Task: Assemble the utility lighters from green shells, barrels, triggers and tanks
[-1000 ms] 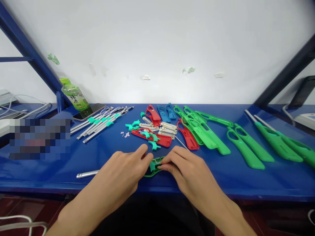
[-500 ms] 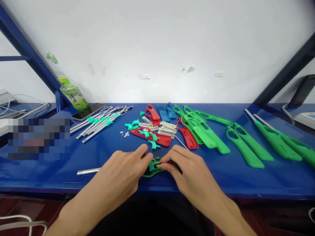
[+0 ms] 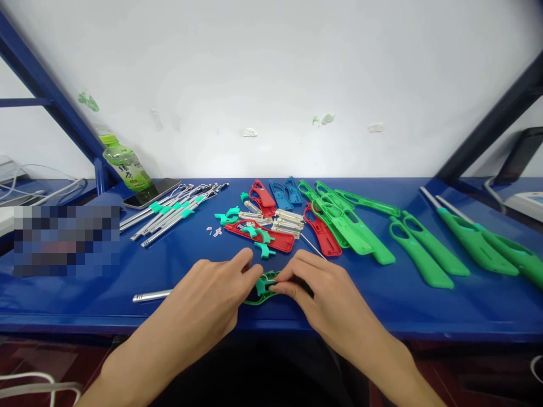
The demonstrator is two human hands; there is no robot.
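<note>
At the table's front, a green lighter casing half lies open side up between my hands, with a teal trigger and a thin pale wire inside it. My left hand is closed on the casing's left part; its fingertips are partly hidden. My right hand is pinched shut at the casing beside the trigger, its thumb and forefinger tips together over something too small to make out. A silver metal tube sticks out to the left from behind my left hand.
Beyond my hands lie red casing halves, clear fuel tanks, teal triggers and blue casings. Green casings and assembled green lighters lie right. Wired metal tubes, a phone and a bottle are left.
Both hands keep nearly the same grip and place at the casing. The whole view has shifted very slightly; no part has visibly been moved.
</note>
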